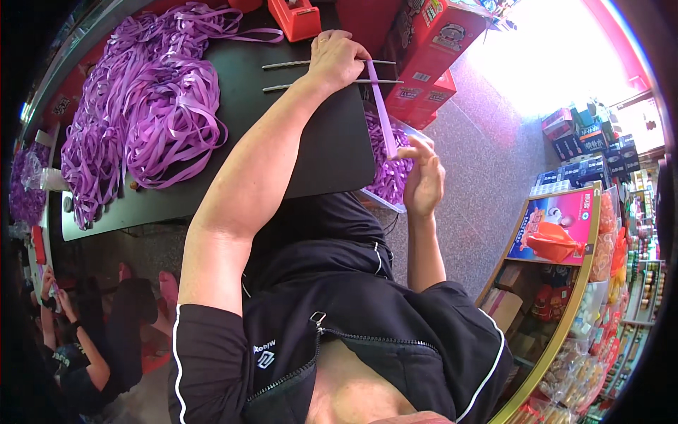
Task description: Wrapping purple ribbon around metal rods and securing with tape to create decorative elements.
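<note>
Over a dark table (296, 106), a purple ribbon (379, 106) stretches taut between the clenched left hand (336, 60) and pinching right hand (422, 180).

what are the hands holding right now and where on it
A purple ribbon strip, stretched between both: the left hand grips its upper end, the right hand pinches its lower end.

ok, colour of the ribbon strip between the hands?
Light purple ribbon strip, matching the loose ribbon pile; head view.

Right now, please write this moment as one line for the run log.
left hand: on two metal rods, pinching purple ribbon | right hand: holding ribbon's other end | ribbon pile on dark table
</note>
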Available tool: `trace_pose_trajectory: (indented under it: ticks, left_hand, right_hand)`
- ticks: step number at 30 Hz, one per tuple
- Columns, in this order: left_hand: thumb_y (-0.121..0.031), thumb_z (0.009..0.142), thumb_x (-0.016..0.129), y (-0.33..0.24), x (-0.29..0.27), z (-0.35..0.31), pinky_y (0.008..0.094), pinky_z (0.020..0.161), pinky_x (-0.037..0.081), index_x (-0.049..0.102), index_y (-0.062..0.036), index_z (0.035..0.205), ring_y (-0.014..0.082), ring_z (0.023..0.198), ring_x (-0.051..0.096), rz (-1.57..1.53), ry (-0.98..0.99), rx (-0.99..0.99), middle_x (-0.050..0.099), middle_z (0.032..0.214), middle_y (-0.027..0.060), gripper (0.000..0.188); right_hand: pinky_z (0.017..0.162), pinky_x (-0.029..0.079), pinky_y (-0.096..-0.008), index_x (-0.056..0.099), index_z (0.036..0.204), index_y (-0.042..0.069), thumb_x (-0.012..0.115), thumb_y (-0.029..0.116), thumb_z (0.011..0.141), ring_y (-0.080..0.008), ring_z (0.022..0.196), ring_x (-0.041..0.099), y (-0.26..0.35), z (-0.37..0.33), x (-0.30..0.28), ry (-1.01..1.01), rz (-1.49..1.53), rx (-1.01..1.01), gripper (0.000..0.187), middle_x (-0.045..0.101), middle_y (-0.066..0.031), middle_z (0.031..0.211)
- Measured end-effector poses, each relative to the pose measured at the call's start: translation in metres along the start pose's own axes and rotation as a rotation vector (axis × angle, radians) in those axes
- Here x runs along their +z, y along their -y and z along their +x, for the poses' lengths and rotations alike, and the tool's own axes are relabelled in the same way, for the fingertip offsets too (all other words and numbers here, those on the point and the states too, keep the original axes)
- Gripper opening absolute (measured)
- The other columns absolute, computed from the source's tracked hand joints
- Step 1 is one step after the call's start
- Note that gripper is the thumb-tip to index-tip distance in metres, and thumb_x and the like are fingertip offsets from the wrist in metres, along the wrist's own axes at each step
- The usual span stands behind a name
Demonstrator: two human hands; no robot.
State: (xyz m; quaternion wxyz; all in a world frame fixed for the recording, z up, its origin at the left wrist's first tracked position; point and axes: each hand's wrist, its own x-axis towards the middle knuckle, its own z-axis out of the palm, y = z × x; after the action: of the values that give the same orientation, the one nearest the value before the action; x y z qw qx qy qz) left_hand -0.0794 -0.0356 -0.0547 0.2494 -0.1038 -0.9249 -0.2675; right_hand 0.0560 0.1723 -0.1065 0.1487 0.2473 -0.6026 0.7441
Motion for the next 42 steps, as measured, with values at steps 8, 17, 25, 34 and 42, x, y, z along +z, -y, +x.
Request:
trace_pose_trajectory:
  ticks: [8,17,25,34,42]
  left_hand:
    - [-0.016,0.070,0.058,0.003,0.002,0.000,0.0416,0.101,0.025,0.072,-0.0239,0.083,0.0316,0.118,0.038,0.008,0.023,0.008,0.052,0.120,0.0108,0.021]
    - [-0.017,0.070,0.058,0.001,0.001,-0.001,0.0422,0.100,0.026,0.072,-0.0234,0.084,0.0316,0.116,0.039,0.001,0.013,0.012,0.052,0.119,0.0106,0.021]
    - [-0.018,0.069,0.059,0.001,0.001,-0.001,0.0419,0.099,0.028,0.073,-0.0237,0.082,0.0306,0.115,0.041,-0.002,-0.010,0.006,0.054,0.116,0.0097,0.020]
    - [-0.018,0.067,0.060,0.002,0.001,-0.001,0.0419,0.098,0.029,0.072,-0.0225,0.082,0.0306,0.113,0.043,0.029,-0.023,0.009,0.056,0.113,0.0108,0.020]
    - [-0.018,0.066,0.061,0.003,0.004,-0.002,0.0416,0.097,0.031,0.072,-0.0170,0.076,0.0310,0.112,0.044,0.021,-0.067,0.014,0.057,0.109,0.0111,0.015]
  right_hand:
    - [0.089,0.036,-0.0372,0.055,0.110,-0.006,0.031,0.031,0.095,-0.0244,0.092,0.056,-0.011,-0.023,0.000,-0.078,0.033,0.100,0.046,0.060,-0.0166,0.100]
    - [0.083,0.043,-0.0394,0.054,0.112,-0.006,0.029,0.033,0.095,-0.0236,0.090,0.055,0.016,0.032,0.010,0.093,0.033,-0.191,0.049,0.060,-0.0157,0.103]
    - [0.094,0.036,-0.0350,0.050,0.118,-0.007,0.028,0.034,0.096,-0.0247,0.091,0.061,0.035,0.136,0.047,0.237,0.077,-0.162,0.051,0.063,-0.0216,0.099]
    - [0.102,0.026,-0.0325,0.043,0.127,-0.002,0.031,0.036,0.096,-0.0194,0.106,0.054,-0.065,0.224,0.023,0.365,-0.137,-0.002,0.050,0.062,-0.0173,0.106]
    - [0.095,0.036,-0.0276,0.038,0.132,0.004,0.033,0.039,0.094,-0.0173,0.104,0.053,-0.123,0.184,0.007,0.287,0.135,0.452,0.052,0.059,-0.0145,0.114]
